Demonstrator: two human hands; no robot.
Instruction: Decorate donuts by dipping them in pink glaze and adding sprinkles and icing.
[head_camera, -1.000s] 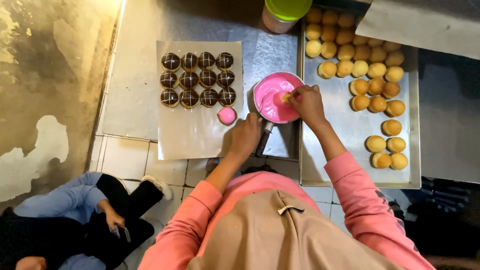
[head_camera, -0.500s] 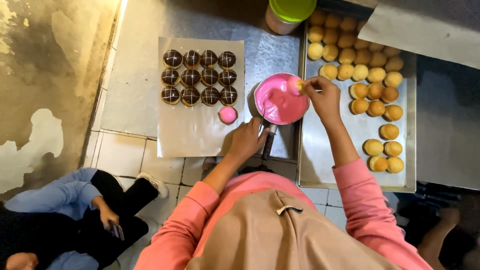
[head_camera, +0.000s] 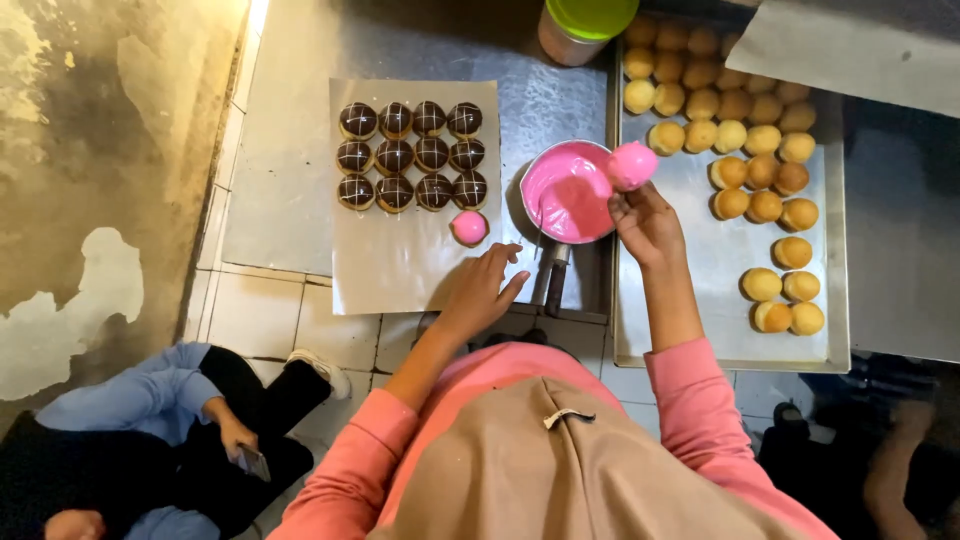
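- Right now the right hand (head_camera: 648, 222) pinches a pink-coated ball (head_camera: 632, 164) between its fingertips, holding it at the right rim of the small pan of pink glaze (head_camera: 566, 192).
- The coated ball sits above the seam between the pan and the metal tray (head_camera: 700, 300), with its glazed side showing.
- The left hand (head_camera: 482, 288) holds nothing; its fingers are spread loosely and rest on the lower right corner of the paper sheet (head_camera: 400, 270), just beside the pan handle (head_camera: 556, 278).
- The pan stands on the steel desk (head_camera: 300, 150), between the paper sheet and the tray, its dark handle pointing back toward the person.
- On the paper sheet lie twelve chocolate-glazed balls (head_camera: 412, 156) in three rows of four, each marked with thin white crossed lines.
- One finished pink ball (head_camera: 468, 227) lies alone below the right end of the bottom row, near the left hand's fingertips.
- The tray to the right carries many plain golden balls (head_camera: 740, 150), crowded at the far end and thinning to a few near the front right corner.
- A container with a green lid (head_camera: 588, 22) stands at the far edge of the desk, just left of the tray's top corner.
- The person wears pink sleeves and a tan head covering.
- Lower left, another person in a blue top (head_camera: 130, 400) sits on the floor, a hand holding a small dark phone (head_camera: 252, 462).
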